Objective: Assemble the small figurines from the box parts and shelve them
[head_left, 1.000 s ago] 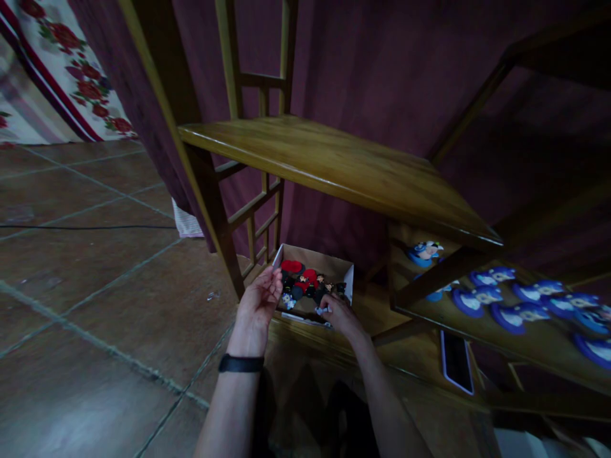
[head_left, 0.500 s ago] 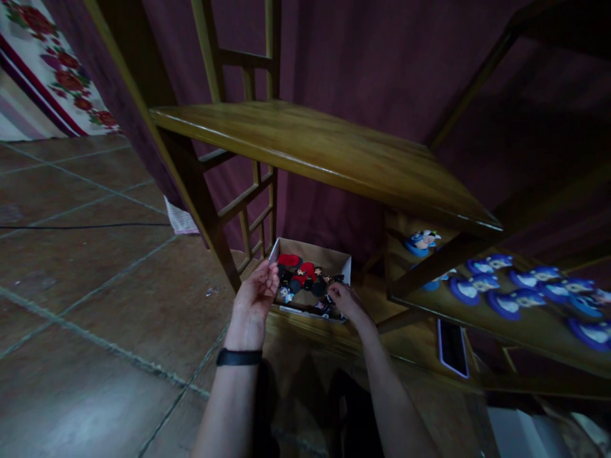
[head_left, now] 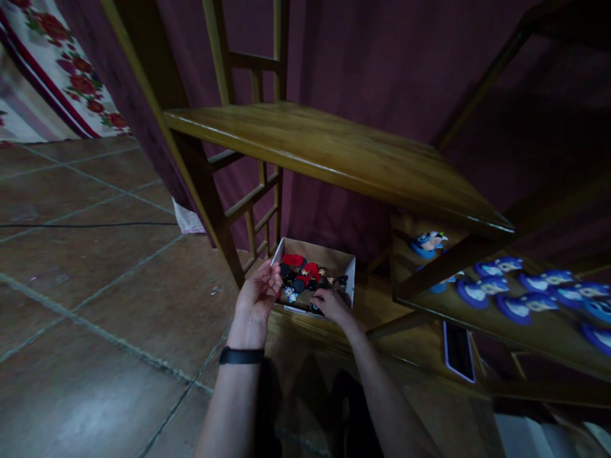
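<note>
Cardboard box (head_left: 350,280), small and open-topped, stands at the left end of the lowest board (head_left: 377,302) of a wooden shelf unit, just behind the unit's left front post. Inside it lies a jumble of small figures (head_left: 301,277), red and black with one pale blue piece near the front left corner.

A person reaches in from below with both arms. The left hand (head_left: 255,299), with a black wristband (head_left: 241,355), is cupped and loosely spread, palm turned to the box, its fingertips at the box's left front corner. Nothing shows in it. The right hand (head_left: 333,305) rests at the box's front edge with fingers curled down over a small dark piece. Whether they pinch it or only touch it cannot be told in the dim light.

To the right, on a higher slanting shelf (head_left: 482,327), a row of blue and white figures (head_left: 513,300) lies spread out, each apart from the next. A phone (head_left: 458,350) lies on the lowest board below that shelf. The broad top shelf (head_left: 334,152) is bare wood.

As a judgement: one kind of figure is already laid out, while the box holds a good many more, so the handling of the box's contents looks far from finished.
</note>
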`<state>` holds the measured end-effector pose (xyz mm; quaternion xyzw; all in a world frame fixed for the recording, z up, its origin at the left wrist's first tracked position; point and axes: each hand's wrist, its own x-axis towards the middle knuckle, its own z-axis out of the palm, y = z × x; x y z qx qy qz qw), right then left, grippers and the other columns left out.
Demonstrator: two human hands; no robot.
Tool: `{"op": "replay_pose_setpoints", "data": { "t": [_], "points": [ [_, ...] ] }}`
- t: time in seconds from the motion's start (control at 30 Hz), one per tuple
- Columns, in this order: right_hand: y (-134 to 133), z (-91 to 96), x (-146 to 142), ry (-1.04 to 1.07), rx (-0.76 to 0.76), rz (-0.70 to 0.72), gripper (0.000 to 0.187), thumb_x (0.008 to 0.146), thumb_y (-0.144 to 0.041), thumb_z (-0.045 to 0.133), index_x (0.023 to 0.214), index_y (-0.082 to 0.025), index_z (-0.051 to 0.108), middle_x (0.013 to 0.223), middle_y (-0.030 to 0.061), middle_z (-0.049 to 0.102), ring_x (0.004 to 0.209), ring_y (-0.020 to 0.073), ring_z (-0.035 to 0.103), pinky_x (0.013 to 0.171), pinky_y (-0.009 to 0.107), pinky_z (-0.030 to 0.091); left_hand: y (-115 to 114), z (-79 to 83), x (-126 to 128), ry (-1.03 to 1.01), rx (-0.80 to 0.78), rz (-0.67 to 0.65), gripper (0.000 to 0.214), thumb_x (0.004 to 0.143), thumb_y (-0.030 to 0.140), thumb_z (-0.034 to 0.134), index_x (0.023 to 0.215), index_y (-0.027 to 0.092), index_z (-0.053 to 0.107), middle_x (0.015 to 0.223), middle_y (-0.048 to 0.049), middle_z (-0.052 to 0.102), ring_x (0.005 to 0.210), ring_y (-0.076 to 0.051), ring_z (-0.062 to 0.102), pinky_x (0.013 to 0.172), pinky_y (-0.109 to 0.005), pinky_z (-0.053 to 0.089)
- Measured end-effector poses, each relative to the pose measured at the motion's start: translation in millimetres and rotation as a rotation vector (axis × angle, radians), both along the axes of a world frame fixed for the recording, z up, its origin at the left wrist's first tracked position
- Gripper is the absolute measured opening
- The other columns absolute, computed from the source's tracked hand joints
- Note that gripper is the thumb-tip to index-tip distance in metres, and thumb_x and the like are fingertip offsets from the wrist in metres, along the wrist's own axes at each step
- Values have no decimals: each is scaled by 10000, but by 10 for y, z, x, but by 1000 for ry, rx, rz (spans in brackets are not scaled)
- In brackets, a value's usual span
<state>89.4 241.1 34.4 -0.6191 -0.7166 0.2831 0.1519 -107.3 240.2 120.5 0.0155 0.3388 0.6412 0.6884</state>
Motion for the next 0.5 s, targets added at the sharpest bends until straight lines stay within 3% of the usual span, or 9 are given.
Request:
{"op": "replay_pose_setpoints", "data": {
  "t": [0.13, 0.37, 0.5],
  "points": [
    [16, -17, -28, -63, 41, 22, 175, 816, -294, 512, 893, -215, 648, 963, 36, 621, 913, 138, 566, 779, 228, 381, 8, -6, -22, 10, -2, -4, 176, 798, 11, 464, 879, 110, 585, 752, -69, 652, 605, -99, 626, 534, -185, 518],
    [56, -28, -54, -144, 90, -66, 179, 832, -261, 483, 924, -230, 632, 1045, 41, 546, 924, 139, 553, 784, 240, 380, 24, -23, -62, -24, 11, -3, 161, 802, 25, 478, 876, 108, 595, 755, -68, 652, 616, -97, 628, 544, -183, 527],
    [70, 39, -174, -125, 110, -19, 193, 842, -272, 468, 946, -248, 629, 1032, 29, 562, 927, 138, 555, 771, 232, 387, 25, -15, -76, -30, 36, -9, 151, 795, 25, 489, 874, 98, 595, 751, -74, 652, 608, -100, 626, 540, -186, 525]
  ]
}}
